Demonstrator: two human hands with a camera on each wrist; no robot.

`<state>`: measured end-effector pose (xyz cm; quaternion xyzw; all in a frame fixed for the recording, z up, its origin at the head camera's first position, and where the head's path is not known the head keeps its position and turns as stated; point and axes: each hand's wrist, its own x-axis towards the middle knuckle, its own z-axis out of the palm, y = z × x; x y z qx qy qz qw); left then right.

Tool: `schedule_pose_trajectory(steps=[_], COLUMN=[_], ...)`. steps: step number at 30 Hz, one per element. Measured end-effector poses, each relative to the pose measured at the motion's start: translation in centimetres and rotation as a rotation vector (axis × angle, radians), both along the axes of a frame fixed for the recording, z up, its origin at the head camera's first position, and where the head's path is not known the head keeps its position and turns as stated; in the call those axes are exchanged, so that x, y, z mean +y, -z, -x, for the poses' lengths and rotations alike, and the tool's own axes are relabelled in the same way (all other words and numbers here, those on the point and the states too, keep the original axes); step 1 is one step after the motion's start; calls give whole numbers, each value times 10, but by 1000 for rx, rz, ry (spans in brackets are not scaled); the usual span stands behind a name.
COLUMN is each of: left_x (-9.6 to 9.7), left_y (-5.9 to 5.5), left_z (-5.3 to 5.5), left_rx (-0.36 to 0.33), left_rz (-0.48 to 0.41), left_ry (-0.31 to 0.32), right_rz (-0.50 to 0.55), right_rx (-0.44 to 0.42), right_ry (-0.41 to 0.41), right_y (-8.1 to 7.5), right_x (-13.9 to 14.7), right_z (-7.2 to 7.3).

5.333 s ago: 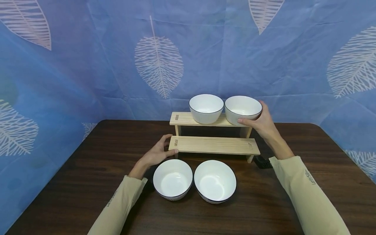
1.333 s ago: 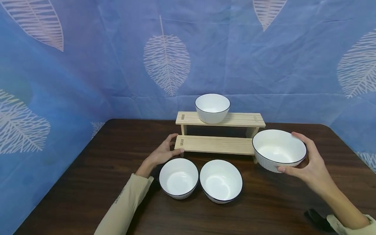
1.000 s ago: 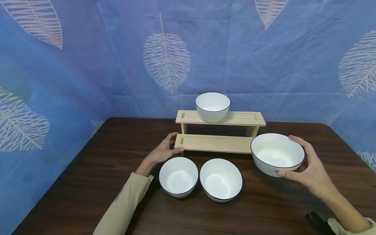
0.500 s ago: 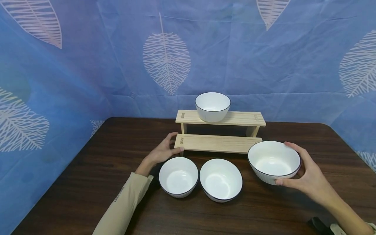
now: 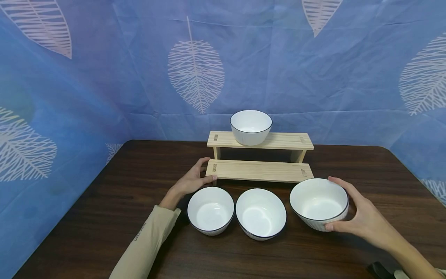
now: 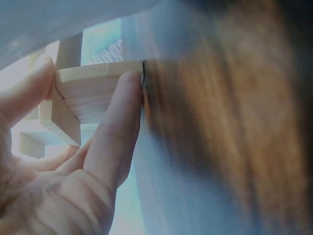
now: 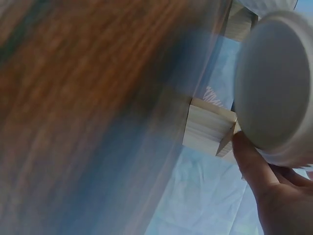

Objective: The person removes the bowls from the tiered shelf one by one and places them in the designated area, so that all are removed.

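My right hand (image 5: 364, 217) grips a white, dark-rimmed bowl (image 5: 318, 201) by its right side, thumb in front and fingers behind. Its underside shows in the right wrist view (image 7: 274, 81), so it is off the table. My left hand (image 5: 189, 180) holds the left end of the two-tier wooden rack (image 5: 258, 170), its thumb at the front edge of the lower tier; the left wrist view shows fingers (image 6: 115, 129) against the end support. Another bowl (image 5: 251, 130) stands on the upper tier. A left bowl (image 5: 210, 211) and a middle bowl (image 5: 261, 215) stand in front of the rack.
The dark wooden table (image 5: 104, 217) reaches back to a blue cloth backdrop (image 5: 139, 77) with white leaf prints. The rack stands near the table's back edge. A black strap (image 5: 379, 269) is at the right forearm.
My right hand has taken the right bowl off the upper tier and carried it forward and down, right of the two front bowls. My left hand stays at the rack's end.
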<state>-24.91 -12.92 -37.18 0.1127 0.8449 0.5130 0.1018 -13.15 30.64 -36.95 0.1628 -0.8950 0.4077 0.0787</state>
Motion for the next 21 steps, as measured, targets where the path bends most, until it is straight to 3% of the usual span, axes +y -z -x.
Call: schedule_pose_trajectory(steps=[21], left_x=[1], left_y=[0], left_z=[0], left_rx=[9], left_rz=[2], left_ry=[-5], right_rz=[-33], right_rx=[-69], right_ry=[-163], right_y=[8], right_x=[3], right_z=[4])
